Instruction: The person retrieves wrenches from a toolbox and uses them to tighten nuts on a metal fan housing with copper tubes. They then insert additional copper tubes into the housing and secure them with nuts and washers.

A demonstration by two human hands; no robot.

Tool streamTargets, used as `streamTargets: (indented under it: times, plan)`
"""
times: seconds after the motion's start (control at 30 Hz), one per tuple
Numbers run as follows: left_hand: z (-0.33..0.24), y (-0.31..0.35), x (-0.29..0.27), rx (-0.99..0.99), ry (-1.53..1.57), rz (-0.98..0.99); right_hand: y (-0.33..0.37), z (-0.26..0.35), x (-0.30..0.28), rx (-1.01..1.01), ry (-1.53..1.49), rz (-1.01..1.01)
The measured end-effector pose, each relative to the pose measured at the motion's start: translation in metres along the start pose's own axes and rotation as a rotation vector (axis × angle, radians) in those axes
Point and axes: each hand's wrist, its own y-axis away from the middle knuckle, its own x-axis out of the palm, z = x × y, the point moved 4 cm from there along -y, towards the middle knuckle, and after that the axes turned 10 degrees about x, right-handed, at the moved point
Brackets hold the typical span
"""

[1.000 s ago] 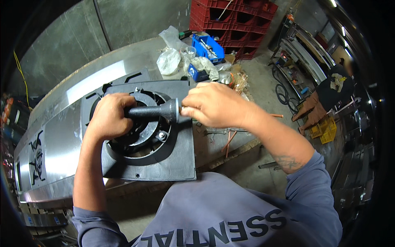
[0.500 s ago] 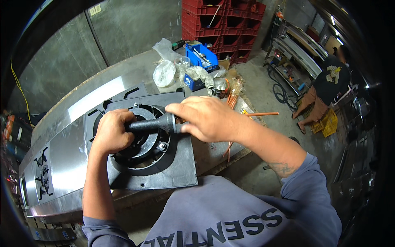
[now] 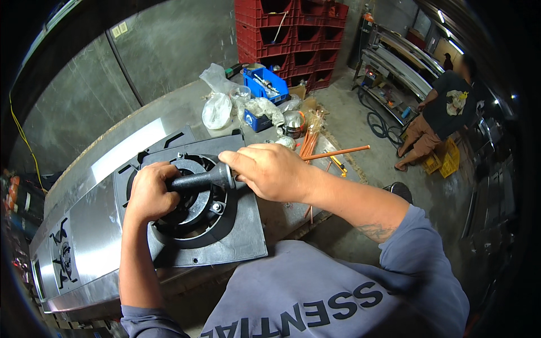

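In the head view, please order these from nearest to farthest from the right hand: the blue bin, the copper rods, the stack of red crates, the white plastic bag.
Measured from the right hand:
1. Copper rods, just right of it, on the bench edge.
2. White plastic bag, beyond it, slightly left.
3. Blue bin, farther back on the bench.
4. Stack of red crates, farthest, at the back wall.

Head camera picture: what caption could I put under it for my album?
Two hands, left and right, grip a black tool over a dark round-holed plate on a metal table.
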Motion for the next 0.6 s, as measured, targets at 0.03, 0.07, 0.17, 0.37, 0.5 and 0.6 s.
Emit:
streamTargets:
  times: [0.03, 0.07, 0.17, 0.37, 0.5, 0.6]
  plan:
    - [0.000, 0.000, 0.000, -0.001, 0.002, 0.000, -0.003, -0.002, -0.003, -0.007, -0.056, -0.028]
    - [0.000, 0.000, 0.000, 0.009, -0.004, -0.005, -0.006, -0.005, -0.003, 0.056, -0.111, 0.022]
    - [0.000, 0.000, 0.001, 0.002, -0.004, -0.001, -0.020, -0.020, -0.005, 0.274, -0.284, 0.300]
    - [0.001, -0.001, 0.001, -0.007, 0.022, -0.012, -0.017, -0.004, -0.007, -0.062, -0.008, 0.173]
    - [0.004, 0.000, 0.006, -0.022, 0.048, -0.011, -0.019, -0.008, 0.001, 0.127, -0.031, 0.155]
    - [0.003, -0.001, 0.005, -0.011, 0.048, 0.002, -0.020, -0.001, -0.011, 0.241, -0.007, 0.385]
